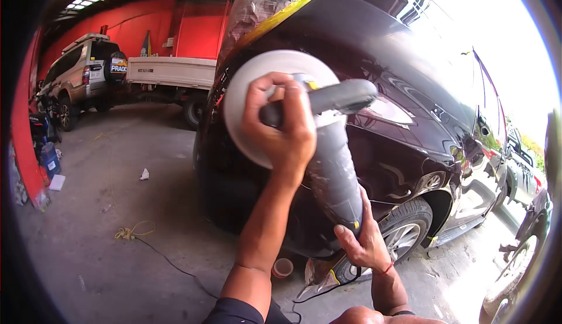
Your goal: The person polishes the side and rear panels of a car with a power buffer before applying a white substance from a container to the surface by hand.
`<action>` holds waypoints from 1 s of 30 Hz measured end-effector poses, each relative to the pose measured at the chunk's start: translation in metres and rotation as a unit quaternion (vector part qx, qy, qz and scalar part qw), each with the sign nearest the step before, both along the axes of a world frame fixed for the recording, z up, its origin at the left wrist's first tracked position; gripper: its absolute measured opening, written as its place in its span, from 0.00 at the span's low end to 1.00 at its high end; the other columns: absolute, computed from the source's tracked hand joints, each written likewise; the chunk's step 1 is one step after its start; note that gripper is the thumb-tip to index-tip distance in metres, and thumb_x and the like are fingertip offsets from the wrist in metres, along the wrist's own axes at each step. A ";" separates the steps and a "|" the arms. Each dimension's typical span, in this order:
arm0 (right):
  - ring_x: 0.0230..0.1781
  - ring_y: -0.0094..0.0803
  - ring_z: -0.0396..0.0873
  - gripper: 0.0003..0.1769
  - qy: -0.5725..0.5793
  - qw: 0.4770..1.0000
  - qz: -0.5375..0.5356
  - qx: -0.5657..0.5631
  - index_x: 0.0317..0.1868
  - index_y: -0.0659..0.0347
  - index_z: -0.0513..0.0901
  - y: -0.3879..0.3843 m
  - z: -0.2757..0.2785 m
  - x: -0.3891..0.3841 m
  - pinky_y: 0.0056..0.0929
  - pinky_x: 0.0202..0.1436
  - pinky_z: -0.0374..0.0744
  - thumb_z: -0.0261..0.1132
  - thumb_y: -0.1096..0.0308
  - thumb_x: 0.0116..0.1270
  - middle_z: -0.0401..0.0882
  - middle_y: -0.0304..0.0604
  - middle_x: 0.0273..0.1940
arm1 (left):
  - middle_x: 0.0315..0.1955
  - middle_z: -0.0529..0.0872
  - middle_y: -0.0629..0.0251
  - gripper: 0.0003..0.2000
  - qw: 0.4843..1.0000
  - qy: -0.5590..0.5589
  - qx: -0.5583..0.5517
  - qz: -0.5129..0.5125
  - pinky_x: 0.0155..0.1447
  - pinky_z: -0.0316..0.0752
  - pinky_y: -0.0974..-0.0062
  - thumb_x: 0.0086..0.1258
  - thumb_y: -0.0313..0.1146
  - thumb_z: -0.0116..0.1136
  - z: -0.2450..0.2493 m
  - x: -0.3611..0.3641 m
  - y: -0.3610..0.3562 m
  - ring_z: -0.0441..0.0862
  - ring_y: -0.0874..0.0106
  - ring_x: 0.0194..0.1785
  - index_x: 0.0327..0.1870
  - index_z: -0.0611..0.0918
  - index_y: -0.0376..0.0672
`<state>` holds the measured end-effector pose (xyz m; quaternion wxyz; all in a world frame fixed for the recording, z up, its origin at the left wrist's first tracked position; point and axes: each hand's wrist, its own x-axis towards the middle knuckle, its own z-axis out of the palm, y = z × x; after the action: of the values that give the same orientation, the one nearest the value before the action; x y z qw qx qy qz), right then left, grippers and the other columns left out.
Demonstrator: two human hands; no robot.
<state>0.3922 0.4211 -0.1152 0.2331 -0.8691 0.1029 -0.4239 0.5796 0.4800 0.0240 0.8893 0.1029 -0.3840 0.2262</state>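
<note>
A dark grey car polisher (pixel 336 169) with a large round white pad (pixel 241 110) is held against or just in front of the corner of a dark, glossy car (pixel 374 37); contact cannot be made out. My left hand (pixel 287 122) is closed around one end of the black front handle (pixel 348 96). Lower right, my right hand (pixel 367 243) grips the rear end of the tool body, its fingers partly hidden behind it. White smears mark the casing. A black power cord (pixel 328 289) trails below my right hand.
Plastic film with yellow tape (pixel 287 13) covers part of the car above. A small cup (pixel 282 268) stands on the floor below. Cord with a yellow tangle (pixel 126 233) lies at left. Behind are a silver off-roader (pixel 82 69) and a white truck tray (pixel 170 71). Other vehicles stand at right.
</note>
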 end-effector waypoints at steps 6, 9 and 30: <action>0.44 0.69 0.85 0.51 0.088 0.995 0.054 0.004 0.82 0.60 0.40 0.015 0.055 0.038 0.52 0.53 0.81 0.63 0.49 0.74 0.84 0.73 0.39 | 0.31 0.83 0.69 0.05 0.988 0.150 -0.007 0.021 0.27 0.73 0.77 0.69 0.33 0.60 0.025 0.052 0.040 0.79 0.78 0.32 0.38 0.83 0.42; 0.44 0.68 0.85 0.52 0.054 0.996 0.061 -0.022 0.82 0.62 0.39 0.013 0.050 0.053 0.52 0.54 0.81 0.62 0.47 0.75 0.84 0.73 0.40 | 0.33 0.84 0.68 0.06 0.990 0.134 -0.009 0.032 0.28 0.73 0.77 0.69 0.35 0.60 0.039 0.064 0.037 0.80 0.78 0.33 0.39 0.84 0.43; 0.22 0.25 0.76 0.38 -0.253 0.927 0.021 0.277 0.81 0.57 0.48 -0.037 -0.017 -0.077 0.24 0.23 0.79 0.59 0.66 0.79 0.77 0.41 0.30 | 0.21 0.82 0.65 0.03 0.957 -0.193 0.202 -0.083 0.35 0.78 0.68 0.67 0.27 0.59 0.057 -0.148 -0.150 0.83 0.72 0.26 0.36 0.80 0.38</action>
<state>0.3153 0.3844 -0.1323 0.4917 -0.6358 0.1352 -0.5794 0.4314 0.3298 0.0808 0.7744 0.2019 -0.5935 0.0847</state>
